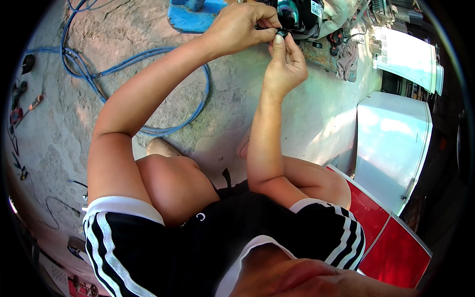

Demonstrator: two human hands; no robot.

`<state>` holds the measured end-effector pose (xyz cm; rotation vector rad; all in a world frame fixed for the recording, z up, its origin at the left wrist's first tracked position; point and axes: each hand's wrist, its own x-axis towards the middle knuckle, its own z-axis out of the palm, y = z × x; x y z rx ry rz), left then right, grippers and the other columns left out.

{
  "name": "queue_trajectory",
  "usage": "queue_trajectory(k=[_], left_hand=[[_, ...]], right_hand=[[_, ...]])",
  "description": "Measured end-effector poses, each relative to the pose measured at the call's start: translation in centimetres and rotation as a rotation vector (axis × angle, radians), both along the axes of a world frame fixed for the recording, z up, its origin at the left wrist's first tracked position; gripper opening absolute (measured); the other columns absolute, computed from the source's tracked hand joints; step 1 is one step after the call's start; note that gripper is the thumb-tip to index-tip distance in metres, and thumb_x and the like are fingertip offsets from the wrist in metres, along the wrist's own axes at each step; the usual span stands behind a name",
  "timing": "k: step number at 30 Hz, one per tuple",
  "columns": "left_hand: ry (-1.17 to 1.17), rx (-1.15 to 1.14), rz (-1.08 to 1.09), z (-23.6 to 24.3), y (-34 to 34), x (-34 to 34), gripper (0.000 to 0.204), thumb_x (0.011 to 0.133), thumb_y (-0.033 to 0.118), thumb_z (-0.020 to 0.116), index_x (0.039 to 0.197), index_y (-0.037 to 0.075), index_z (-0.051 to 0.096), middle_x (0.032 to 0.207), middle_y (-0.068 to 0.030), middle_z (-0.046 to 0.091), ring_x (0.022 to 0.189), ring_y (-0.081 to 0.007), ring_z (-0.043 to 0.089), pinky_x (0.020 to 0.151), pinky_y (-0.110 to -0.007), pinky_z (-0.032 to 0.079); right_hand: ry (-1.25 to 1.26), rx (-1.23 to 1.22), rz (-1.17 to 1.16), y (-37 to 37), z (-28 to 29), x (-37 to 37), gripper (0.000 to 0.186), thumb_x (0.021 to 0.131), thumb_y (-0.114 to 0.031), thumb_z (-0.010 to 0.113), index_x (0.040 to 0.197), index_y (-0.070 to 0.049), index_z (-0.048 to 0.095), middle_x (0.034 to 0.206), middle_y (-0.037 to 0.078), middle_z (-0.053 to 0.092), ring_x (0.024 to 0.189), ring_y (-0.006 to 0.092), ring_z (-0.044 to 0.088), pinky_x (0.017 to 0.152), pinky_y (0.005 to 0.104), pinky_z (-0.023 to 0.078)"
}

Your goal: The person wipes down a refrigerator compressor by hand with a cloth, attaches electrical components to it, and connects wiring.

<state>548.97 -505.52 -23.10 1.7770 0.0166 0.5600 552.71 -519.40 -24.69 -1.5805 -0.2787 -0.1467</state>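
Observation:
Both of my hands are raised at the top of the view, in front of a glossy black rounded machine (pixel 308 24) with a white label. My left hand (pixel 242 28) has its thumb and fingers pinched together at the machine's near side. Just right of it, my right hand (pixel 286 67) pinches a small black part (pixel 282 32) between thumb and fingertips. The fingertips of the two hands nearly meet at this part. Its exact kind is too small to make out, and the left fingers partly cover it. A blue metal piece (pixel 185 17) lies beyond my left wrist.
A blue hose (pixel 205 94) loops over the rough floor to the left. Hand tools, among them an orange-handled screwdriver (pixel 36 102), lie at the far left. A grey rag (pixel 347 60) hangs beside the machine. White panels (pixel 391 143) and a red panel (pixel 396 252) stand at right.

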Motion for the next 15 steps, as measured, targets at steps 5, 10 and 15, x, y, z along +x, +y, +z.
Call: queue_trajectory(k=[5, 10, 15], left_hand=[[-0.062, 0.032, 0.000, -0.8, 0.1, 0.4, 0.016, 0.081, 0.017, 0.069, 0.087, 0.003, 0.064, 0.079, -0.0118, 0.066, 0.075, -0.0256, 0.066, 0.067, -0.035, 0.051], [-0.063, 0.105, -0.003, -0.9, 0.1, 0.3, 0.018, 0.084, 0.018, 0.068, 0.092, 0.003, 0.065, 0.084, -0.0118, 0.068, 0.080, -0.0240, 0.067, 0.071, -0.035, 0.052], [-0.044, 0.141, 0.002, -1.1, 0.0, 0.3, 0.019, 0.086, 0.019, 0.069, 0.097, 0.003, 0.067, 0.088, -0.0092, 0.071, 0.082, -0.0206, 0.069, 0.073, -0.031, 0.055]], right_hand=[[0.275, 0.173, -0.040, 0.6, 0.8, -0.4, 0.023, 0.087, -0.009, 0.070, 0.103, 0.006, 0.064, 0.091, 0.010, 0.067, 0.079, 0.0160, 0.067, 0.073, 0.0271, 0.058], [0.512, 0.377, -0.009, 0.6, 1.0, -0.3, 0.022, 0.088, -0.013, 0.070, 0.102, 0.001, 0.061, 0.092, 0.008, 0.066, 0.081, 0.0145, 0.066, 0.073, 0.0254, 0.057], [0.422, 0.293, 0.024, 0.7, 1.2, -0.2, 0.027, 0.089, -0.015, 0.069, 0.109, -0.003, 0.056, 0.095, 0.007, 0.065, 0.085, 0.0146, 0.065, 0.076, 0.0255, 0.056]])
